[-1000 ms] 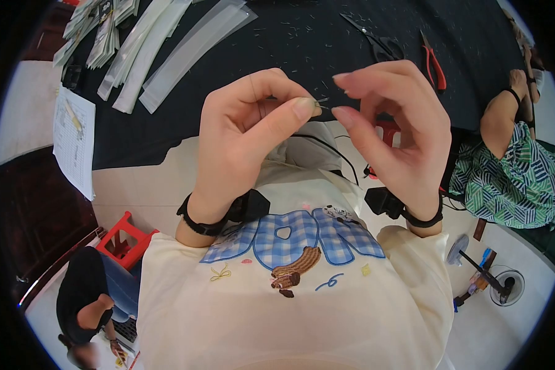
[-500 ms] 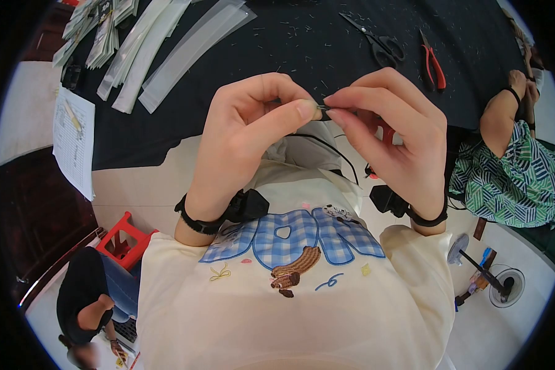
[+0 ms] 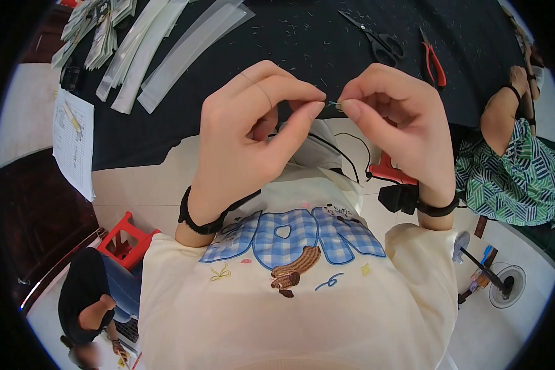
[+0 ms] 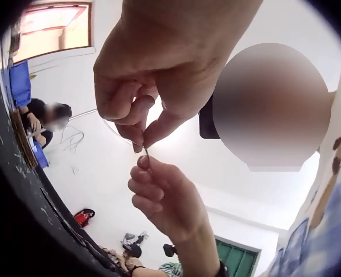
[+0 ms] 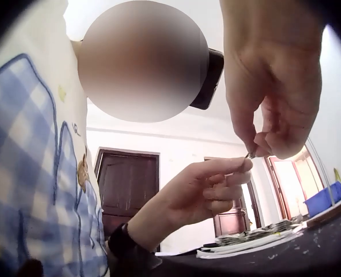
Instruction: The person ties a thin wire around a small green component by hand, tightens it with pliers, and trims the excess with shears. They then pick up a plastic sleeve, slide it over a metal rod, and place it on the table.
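Note:
Between my two hands, in front of the black cloth, a short thin greenish strand shows in the head view. My left hand pinches one end of it with thumb and forefinger. Close to its right, my right hand pinches the other end, its remaining fingers curled in. In the left wrist view the strand bridges the small gap between both sets of fingertips. Most of it is hidden by the fingers.
Scissors and red-handled pliers lie on the black tablecloth among small scraps. Clear plastic sleeves lie at the left, near a written sheet. A red stool stands lower left. Other people sit on both sides.
The right hand first came in to the strand from the right and now pinches it. Its fingers have curled in, and the left hand's fingers have shifted their pinch.

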A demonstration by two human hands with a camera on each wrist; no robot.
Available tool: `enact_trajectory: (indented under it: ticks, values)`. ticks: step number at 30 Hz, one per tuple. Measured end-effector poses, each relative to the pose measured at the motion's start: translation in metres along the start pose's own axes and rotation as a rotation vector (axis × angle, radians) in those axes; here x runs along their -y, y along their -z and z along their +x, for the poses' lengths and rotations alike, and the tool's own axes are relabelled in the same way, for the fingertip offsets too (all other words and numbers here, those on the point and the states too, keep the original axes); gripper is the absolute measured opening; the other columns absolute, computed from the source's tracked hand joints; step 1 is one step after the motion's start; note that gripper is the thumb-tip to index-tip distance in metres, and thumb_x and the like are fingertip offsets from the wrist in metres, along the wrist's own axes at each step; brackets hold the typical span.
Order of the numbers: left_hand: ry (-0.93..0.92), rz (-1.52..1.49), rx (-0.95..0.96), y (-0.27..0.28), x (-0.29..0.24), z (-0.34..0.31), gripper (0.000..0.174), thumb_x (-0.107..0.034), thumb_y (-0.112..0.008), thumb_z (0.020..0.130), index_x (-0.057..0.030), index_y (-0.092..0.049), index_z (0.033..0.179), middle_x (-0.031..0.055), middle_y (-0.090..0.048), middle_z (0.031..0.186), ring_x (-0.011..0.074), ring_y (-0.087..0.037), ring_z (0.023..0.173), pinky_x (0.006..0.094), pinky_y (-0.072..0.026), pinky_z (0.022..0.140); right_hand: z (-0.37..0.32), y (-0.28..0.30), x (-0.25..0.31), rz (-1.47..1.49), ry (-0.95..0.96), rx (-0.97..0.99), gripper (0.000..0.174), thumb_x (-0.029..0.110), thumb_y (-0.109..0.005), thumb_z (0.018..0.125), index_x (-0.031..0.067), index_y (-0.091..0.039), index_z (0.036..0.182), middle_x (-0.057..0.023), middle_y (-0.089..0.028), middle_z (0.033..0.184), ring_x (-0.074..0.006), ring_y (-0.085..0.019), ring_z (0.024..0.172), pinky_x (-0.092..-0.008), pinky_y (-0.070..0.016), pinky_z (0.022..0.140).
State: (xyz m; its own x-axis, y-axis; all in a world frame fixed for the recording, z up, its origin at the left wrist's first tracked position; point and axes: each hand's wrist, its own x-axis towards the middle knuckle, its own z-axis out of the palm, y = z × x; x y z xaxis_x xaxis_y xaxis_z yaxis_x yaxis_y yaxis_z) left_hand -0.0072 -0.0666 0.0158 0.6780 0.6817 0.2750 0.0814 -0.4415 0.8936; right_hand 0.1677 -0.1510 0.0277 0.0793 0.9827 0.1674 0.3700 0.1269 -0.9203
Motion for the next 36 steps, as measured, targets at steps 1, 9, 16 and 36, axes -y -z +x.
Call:
enact_trajectory:
  ticks: [1,9,16,36]
  values:
    - [-0.105,0.092,-0.03,0.0,0.0,0.001,0.017,0.003,-0.065,0.07,-0.0033,-0.065,0.086,0.0016,-0.056,0.077,0.0008,-0.038,0.051,0.0157,-0.0238,0.043,0.0,0.001,0.0,0.16,-0.111,0.005,0.011,0.007,-0.062,0.079,-0.0016,-0.062,0.086,-0.0019,-0.058,0.071,-0.0075,-0.055,0.058,-0.0192,-0.0429,0.051]
    - [-0.419,0.225,-0.043,0.0,0.009,0.006,0.025,0.005,-0.069,0.064,-0.0062,-0.067,0.086,0.0048,-0.06,0.08,0.0038,-0.046,0.05,0.0163,-0.0298,0.039,0.006,0.011,0.004,0.477,-0.501,0.207,0.02,0.015,-0.062,0.08,-0.0029,-0.063,0.088,-0.0021,-0.056,0.063,-0.0058,-0.047,0.051,-0.0192,-0.037,0.047]
    - [-0.526,0.223,-0.045,0.0,0.014,0.006,0.024,0.009,-0.069,0.062,-0.0032,-0.066,0.082,0.0077,-0.06,0.077,0.0116,-0.053,0.058,0.0188,-0.0354,0.042,0.008,0.013,-0.004,0.735,-0.615,0.274,0.019,0.014,-0.062,0.078,-0.0035,-0.064,0.085,-0.0031,-0.053,0.062,-0.0078,-0.043,0.05,-0.0213,-0.0352,0.046]
    - [-0.372,0.135,-0.001,0.001,0.01,0.002,0.016,0.008,-0.064,0.066,-0.0019,-0.063,0.078,0.005,-0.059,0.075,0.0041,-0.042,0.047,0.0168,-0.0266,0.038,0.006,0.004,-0.009,0.873,-0.696,0.305,0.019,0.016,-0.058,0.08,-0.0015,-0.064,0.086,-0.003,-0.054,0.067,-0.0065,-0.043,0.052,-0.0214,-0.0343,0.046]
